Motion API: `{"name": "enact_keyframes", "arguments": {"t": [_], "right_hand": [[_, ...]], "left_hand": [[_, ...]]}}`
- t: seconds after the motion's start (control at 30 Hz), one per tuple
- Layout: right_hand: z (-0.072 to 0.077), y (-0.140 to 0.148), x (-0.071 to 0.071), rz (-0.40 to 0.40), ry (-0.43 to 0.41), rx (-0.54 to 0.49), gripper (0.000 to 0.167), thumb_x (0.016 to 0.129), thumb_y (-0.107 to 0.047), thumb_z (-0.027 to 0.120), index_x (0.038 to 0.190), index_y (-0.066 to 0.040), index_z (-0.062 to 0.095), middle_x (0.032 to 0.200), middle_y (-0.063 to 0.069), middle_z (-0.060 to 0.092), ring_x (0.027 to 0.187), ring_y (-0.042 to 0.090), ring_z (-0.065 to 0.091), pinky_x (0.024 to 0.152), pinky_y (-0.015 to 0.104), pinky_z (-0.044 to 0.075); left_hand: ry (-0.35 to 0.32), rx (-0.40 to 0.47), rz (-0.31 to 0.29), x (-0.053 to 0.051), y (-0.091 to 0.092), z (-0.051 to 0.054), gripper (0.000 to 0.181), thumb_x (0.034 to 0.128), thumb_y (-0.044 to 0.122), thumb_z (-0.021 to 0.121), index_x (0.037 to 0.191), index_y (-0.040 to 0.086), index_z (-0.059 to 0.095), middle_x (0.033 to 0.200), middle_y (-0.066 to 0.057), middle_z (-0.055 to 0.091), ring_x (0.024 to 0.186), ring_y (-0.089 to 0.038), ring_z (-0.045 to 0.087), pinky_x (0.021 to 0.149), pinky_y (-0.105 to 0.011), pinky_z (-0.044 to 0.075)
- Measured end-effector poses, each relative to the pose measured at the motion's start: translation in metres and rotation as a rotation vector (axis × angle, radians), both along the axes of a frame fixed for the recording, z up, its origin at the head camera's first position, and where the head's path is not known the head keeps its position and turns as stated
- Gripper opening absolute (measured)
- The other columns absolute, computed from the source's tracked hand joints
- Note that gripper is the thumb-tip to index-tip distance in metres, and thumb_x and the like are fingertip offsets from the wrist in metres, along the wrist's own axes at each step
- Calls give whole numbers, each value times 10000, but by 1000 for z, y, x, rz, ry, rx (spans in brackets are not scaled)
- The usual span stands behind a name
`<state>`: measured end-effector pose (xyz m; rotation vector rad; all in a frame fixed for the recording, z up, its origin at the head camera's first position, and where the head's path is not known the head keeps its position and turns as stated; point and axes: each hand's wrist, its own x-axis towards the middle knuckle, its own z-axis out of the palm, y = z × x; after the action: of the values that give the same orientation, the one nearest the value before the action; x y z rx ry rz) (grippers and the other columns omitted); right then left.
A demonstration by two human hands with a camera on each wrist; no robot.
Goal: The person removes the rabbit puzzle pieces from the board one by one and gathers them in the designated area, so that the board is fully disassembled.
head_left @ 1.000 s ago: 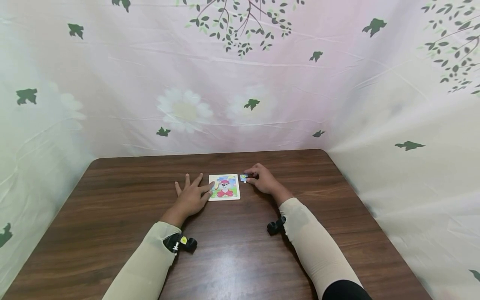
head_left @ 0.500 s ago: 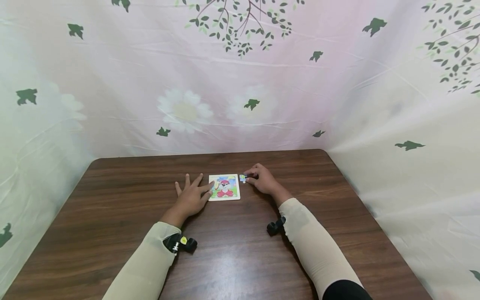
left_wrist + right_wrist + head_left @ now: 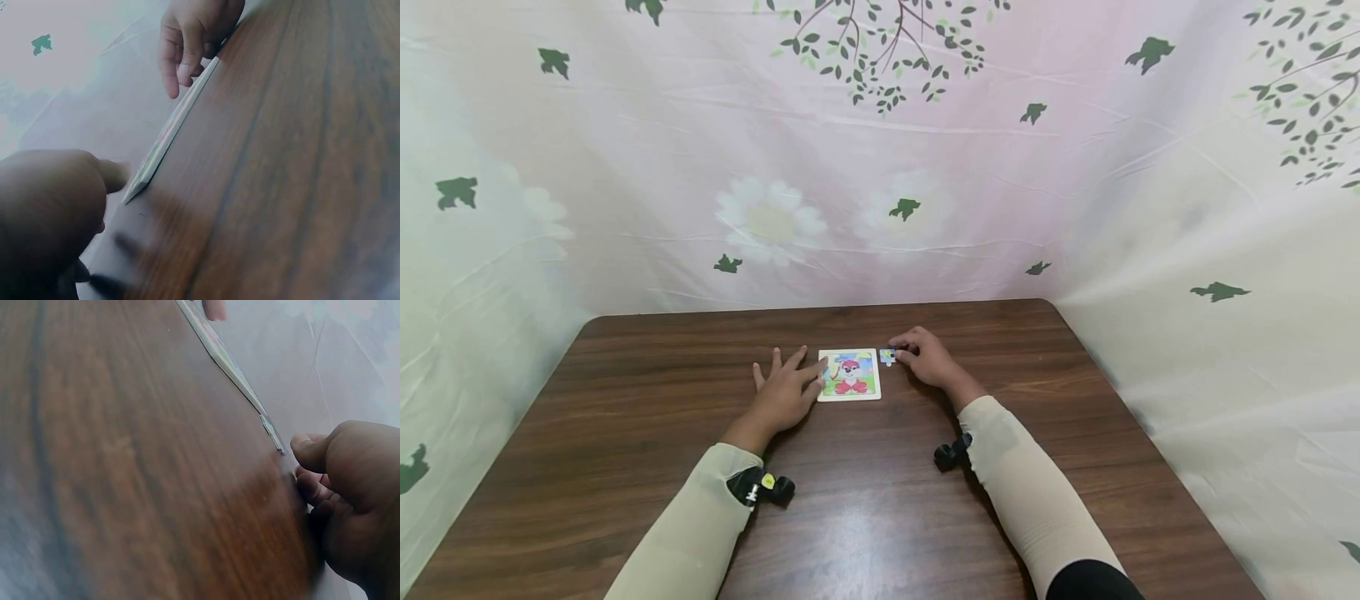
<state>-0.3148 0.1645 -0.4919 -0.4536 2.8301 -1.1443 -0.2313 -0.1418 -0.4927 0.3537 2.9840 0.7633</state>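
A square jigsaw puzzle with a white border and a red-and-white cartoon animal lies flat on the table. My left hand has its fingers spread, with the index finger and thumb at the puzzle's left edge. Just off the upper right edge lies a small blue-and-yellow jigsaw piece. Beside that piece is my right hand, fingers loosely bent and thumb set back from it. In the right wrist view the jigsaw piece lies flat, nearly in line with the puzzle's edge, apart from the thumb.
The brown wooden table has rounded far corners. A pale printed cloth hangs behind it and along both sides. Black wrist cameras sit on both sleeves.
My right thumb has drawn back from the jigsaw piece, so more of it shows. The piece has shifted very slightly. My left hand and the puzzle have stayed almost still.
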Motion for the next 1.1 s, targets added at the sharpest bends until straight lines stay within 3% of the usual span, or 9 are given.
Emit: {"name": "enact_keyframes", "arguments": {"t": [0.2,0.33,0.6,0.83,1.1], "right_hand": [[2,-1,-1,-8,15,-40,260,1082,-116,683,1323,-103,780,1289,119,672,1089,254,596,971,402,505],[3,-3,-2,-15,35,-76,239,1080,-130,693,1297,-106,789,1274,106,685,1082,252,601,970,402,507],[3,-9,-4,-9,86,-126,212,1075,-107,696,1258,-83,799,1247,104,691,1053,244,611,928,371,504],[3,-24,-5,46,121,-125,209,1063,-107,712,1247,-62,799,1214,112,704,1035,224,625,916,350,513],[2,-49,-7,127,135,-98,211,1058,-119,723,1249,-71,799,1201,107,721,1074,243,639,962,395,536]], "left_hand": [[87,-28,-5,9,17,6,471,1117,352,593,1583,286,605,1768,-140,391,1652,-484,301,1260,-845,155],[112,-51,-32,15,26,9,447,1112,358,603,1544,258,651,1739,-145,436,1601,-459,378,1252,-795,256],[94,-128,-105,23,41,10,519,1122,421,576,1603,226,585,1733,-144,438,1602,-451,358,1307,-712,249],[119,-196,-194,33,53,10,577,1133,501,526,1620,192,557,1747,-181,396,1627,-485,327,1344,-616,268],[80,-243,-239,37,59,10,635,1135,563,479,1642,183,524,1761,-179,382,1646,-459,321,1335,-588,310]]}}
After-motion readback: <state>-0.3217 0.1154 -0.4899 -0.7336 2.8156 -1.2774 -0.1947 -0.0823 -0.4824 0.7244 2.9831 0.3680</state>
